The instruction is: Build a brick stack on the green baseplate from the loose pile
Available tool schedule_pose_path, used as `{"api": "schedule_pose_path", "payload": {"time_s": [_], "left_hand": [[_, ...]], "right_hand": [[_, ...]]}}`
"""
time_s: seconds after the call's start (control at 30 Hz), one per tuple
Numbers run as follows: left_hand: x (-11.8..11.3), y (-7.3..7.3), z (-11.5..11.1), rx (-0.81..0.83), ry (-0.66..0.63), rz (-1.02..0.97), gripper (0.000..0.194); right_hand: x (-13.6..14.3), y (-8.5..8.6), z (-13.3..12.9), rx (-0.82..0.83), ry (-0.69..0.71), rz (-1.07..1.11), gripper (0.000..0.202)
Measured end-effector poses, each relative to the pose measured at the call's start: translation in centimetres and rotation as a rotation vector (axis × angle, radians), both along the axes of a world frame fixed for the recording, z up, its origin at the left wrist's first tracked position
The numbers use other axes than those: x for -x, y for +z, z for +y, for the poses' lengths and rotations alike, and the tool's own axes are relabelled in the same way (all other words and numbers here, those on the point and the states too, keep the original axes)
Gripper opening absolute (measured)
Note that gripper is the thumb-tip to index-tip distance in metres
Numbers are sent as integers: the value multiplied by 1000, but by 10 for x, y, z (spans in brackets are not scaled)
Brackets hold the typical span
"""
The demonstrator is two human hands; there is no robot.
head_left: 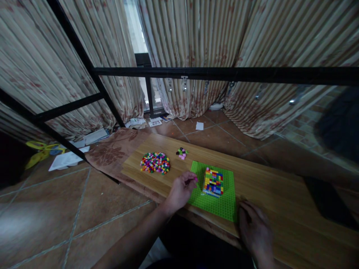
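On the wooden board lies a green baseplate (227,206) that bears a block of multicoloured bricks (213,182). My left hand (182,188) is closed in a pinch on a small magenta brick (195,179), over the left edge of the baseplate and left of the block. Beside the baseplate's right edge, my right hand (255,226) rests on the board with its fingers curled; what they hold, if anything, is hidden. Left of the baseplate is a pile of small multicoloured bricks (155,163). A small cluster of pink, green and dark bricks (182,153) sits behind the baseplate's left corner.
The wooden board (269,183) lies across a brown patterned cloth (108,153). A dark flat object (329,200) is at its right. Black metal bars (213,73) cross in front of the curtains. Papers (68,158) and a yellow item (39,151) lie on the tiled floor.
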State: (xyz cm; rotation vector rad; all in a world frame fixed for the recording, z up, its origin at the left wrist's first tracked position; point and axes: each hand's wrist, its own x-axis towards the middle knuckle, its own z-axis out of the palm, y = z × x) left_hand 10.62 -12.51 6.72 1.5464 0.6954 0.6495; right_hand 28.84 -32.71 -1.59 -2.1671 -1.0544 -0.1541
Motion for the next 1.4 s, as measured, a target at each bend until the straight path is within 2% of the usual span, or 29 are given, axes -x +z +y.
{"api": "schedule_pose_path", "payload": {"time_s": [0.1,0.23,0.37,0.47,0.63,0.8,0.93,1.07,1.23,1.4], "left_hand": [[3,2,-5,-34,-10,6,16],[5,13,-12,-125,-70,55,14],[3,29,-22,-155,-133,30,15],[0,36,-29,-129,-163,-25,16],[-3,37,-35,-94,-159,-67,17],[-10,32,-34,-75,-127,-103,13],[-14,31,-32,-73,-115,-114,11],[-18,28,-22,-107,-106,-70,17],[-32,9,7,-179,49,61,20],[-55,-13,31,-140,65,123,22]], "right_hand": [[2,11,2,-50,-48,178,45],[22,47,16,-147,-105,390,40],[53,86,42,-162,107,473,34],[68,101,57,-179,197,522,30],[72,104,66,-259,200,616,27],[68,104,66,-240,185,656,27],[61,107,68,-220,220,618,22],[40,109,78,-203,244,510,21],[4,102,105,-207,223,394,24],[-13,89,129,-149,256,422,23]]}}
